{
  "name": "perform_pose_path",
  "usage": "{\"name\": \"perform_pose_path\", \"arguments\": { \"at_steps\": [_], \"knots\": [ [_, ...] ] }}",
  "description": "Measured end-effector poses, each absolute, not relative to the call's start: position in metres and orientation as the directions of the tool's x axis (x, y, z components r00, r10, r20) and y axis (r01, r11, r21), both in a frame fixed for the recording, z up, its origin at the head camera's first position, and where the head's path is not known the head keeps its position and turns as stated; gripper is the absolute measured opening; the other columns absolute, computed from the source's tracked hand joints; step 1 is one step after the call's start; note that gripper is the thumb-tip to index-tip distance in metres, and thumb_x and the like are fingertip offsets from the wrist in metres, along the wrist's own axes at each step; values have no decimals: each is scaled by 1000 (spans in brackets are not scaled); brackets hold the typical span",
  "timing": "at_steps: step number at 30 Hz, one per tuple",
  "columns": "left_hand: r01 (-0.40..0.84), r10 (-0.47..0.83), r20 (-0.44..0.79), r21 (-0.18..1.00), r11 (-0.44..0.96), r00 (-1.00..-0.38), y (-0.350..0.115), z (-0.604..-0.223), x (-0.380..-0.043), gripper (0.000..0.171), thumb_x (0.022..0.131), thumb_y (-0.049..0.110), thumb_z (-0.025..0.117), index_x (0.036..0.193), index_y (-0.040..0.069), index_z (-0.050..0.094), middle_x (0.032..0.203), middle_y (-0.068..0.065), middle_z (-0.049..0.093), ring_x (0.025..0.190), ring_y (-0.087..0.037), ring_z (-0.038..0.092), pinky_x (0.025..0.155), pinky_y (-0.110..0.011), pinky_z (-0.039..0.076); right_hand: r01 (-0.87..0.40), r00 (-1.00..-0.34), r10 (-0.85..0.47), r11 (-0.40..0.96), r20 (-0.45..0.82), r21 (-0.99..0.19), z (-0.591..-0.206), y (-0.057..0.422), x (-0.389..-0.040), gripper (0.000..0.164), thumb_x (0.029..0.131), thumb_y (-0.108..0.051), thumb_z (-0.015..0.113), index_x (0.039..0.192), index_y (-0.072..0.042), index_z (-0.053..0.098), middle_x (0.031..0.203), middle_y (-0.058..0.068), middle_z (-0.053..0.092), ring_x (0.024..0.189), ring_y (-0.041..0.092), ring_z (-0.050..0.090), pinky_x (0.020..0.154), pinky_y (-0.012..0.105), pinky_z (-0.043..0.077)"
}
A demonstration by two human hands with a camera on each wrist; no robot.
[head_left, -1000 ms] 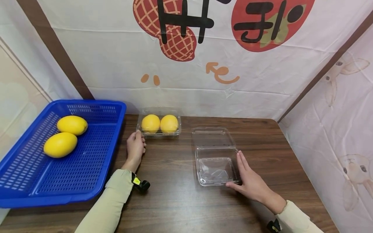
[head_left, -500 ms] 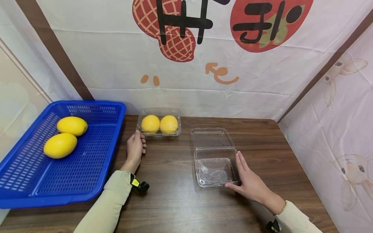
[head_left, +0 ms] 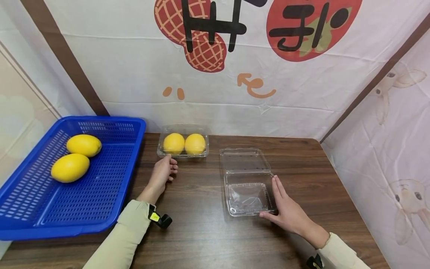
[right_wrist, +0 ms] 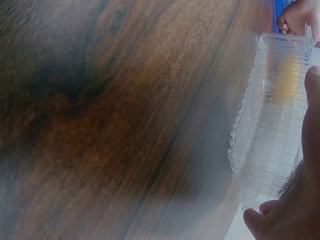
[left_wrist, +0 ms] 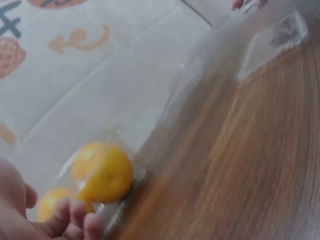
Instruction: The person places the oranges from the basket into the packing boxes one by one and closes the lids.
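Two yellow fruits (head_left: 173, 143) lie side by side in a lidded clear plastic box (head_left: 183, 155) at the back of the table. My left hand (head_left: 162, 172) is just in front of this box, fingertips close to its front edge, fingers loosely bent and holding nothing. In the left wrist view, these fingers (left_wrist: 75, 215) overlap the nearer fruit. A second clear plastic box (head_left: 248, 213) lies with its lid (head_left: 245, 160) folded back and nothing inside. My right hand (head_left: 289, 213) rests along its right wall, fingers straight, thumb at the near corner.
A blue plastic basket (head_left: 125, 186) stands on the left, with two more yellow oval fruits (head_left: 70, 168) inside. The brown wooden table (head_left: 201, 231) reaches back to a printed cloth (head_left: 134, 74). Another cloth (head_left: 386, 149) hangs on the right.
My left hand has left the box's front left corner and shifted right along its front edge, its fingers loosening. The right hand and the lid-back box stay in place.
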State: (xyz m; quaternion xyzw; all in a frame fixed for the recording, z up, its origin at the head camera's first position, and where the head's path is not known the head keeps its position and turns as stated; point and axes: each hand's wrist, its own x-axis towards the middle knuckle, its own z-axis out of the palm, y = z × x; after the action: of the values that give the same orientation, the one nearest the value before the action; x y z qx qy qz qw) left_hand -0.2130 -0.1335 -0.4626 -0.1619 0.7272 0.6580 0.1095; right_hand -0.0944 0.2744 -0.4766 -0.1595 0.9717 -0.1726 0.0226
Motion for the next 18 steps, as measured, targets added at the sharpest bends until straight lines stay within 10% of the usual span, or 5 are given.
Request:
{"name": "perform_pose_path", "arguments": {
  "at_steps": [18],
  "knots": [
    [-138,229,-226,928,346,-947,-111,-413,-176,40,108,31,48,127,-3,58,120,-20,66,115,-37,63,97,-50,48,-303,-946,-323,889,-2,-343,-477,276,-95,118,88,-63,70,160,5,6,167,26,7,124,41,57,84,46,56]
  ]
}}
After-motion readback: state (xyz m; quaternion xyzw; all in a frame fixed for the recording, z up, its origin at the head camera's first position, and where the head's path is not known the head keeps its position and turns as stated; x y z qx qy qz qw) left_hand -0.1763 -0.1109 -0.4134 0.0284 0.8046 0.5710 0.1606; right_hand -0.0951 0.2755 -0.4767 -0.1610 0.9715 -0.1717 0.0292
